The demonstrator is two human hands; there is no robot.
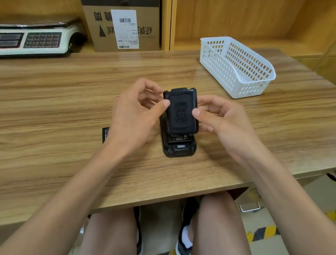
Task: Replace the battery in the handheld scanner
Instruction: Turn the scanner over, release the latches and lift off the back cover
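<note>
The black back cover (181,111) is pinched between the left hand (133,118) and the right hand (221,118), each grip closed on one side edge. It is held just above the scanner (178,146), which is laid face down on the surface (59,108) with its back open.

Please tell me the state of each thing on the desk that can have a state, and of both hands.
Scanner: face down on the desk, back open, battery bay partly visible.
Cover: off the scanner, held above it.
Left hand: pinching the cover's left edge.
Right hand: pinching the cover's right edge.
Basket: upright, looks empty.
Box: closed, taped.
Scale: display unreadable, so on or off unclear.
Black item: flat, mostly hidden by the left hand.
</note>
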